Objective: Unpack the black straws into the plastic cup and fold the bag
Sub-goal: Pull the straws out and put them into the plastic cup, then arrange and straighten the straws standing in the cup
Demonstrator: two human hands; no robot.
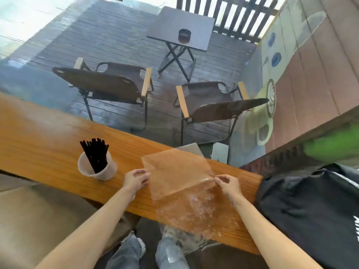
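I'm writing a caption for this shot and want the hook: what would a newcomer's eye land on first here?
First the clear plastic bag, spread across the orange wooden counter, with the left hand and the right hand pinching its opposite edges. Next the black straws, standing bunched in the plastic cup left of the hands. Beyond the counter, two folding chairs stand on dark decking.

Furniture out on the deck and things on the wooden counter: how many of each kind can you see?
Folding chairs: 2
Folding table: 1
Ashtray: 1
Plastic cup: 1
Bundle of black straws: 1, too tightly packed to count singly
Clear plastic bag: 1
Total: 7
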